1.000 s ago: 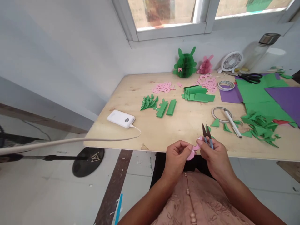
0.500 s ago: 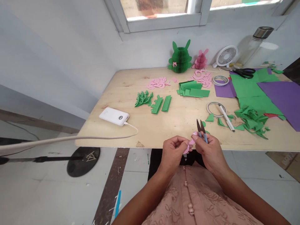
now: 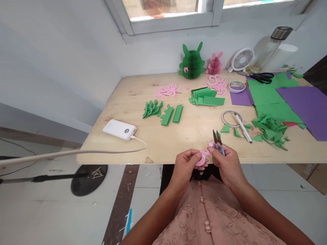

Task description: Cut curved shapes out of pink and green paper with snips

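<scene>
At the table's front edge, my left hand pinches a curved pink paper cutout between thumb and fingers. The cutout's other end reaches my right hand, whose thumb and fingertip grip it. Thread snips with dark blades and blue handles also sit in my right hand, blades pointing up and away from me. Beyond the hands lie folded green paper strips and a pile of green cut pieces. Pink paper cutouts form a loose heap farther back.
A white power bank with a cable is on the left. Green scraps, a white marker and a tape roll lie to the right. Against the wall stand a green paper rabbit, a pink one and a small fan.
The pink cutout has turned so that more of its curved face shows between my hands. The view has shifted slightly, and the snips stay in my right hand.
</scene>
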Available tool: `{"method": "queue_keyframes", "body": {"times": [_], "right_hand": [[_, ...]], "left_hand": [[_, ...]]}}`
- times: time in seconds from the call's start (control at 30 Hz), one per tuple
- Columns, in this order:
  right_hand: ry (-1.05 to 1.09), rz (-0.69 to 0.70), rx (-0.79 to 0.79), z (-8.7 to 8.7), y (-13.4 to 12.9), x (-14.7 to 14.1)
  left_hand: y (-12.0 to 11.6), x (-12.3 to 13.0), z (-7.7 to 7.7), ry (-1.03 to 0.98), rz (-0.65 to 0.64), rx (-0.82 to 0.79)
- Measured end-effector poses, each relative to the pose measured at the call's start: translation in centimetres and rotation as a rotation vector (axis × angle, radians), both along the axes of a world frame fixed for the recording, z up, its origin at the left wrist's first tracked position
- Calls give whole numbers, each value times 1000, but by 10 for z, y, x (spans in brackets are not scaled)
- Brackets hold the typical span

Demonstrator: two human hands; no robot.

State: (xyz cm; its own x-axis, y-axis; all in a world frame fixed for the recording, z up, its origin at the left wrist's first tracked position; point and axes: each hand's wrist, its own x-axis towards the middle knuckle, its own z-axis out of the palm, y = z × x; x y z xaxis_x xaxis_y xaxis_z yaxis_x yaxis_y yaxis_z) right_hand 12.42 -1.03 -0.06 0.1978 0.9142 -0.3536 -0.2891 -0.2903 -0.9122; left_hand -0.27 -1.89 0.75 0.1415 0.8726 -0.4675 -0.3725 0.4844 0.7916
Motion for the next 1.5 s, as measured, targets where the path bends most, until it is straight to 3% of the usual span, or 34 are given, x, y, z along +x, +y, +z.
{"method": "queue_keyframes", "body": {"times": [0.17, 0.67, 0.9, 1.5], "right_hand": [[-5, -33, -19, -3, 8, 0], [0, -42, -90, -5, 35, -1], [-2, -54, -109, -4, 44, 2], [-2, -71, -87, -12, 51, 3]], "left_hand": [[4, -3, -4, 6, -38, -60], [31, -4, -6, 60, 11, -121], [33, -14, -2, 108, 25, -73], [38, -18, -12, 108, 74, -90]]}}
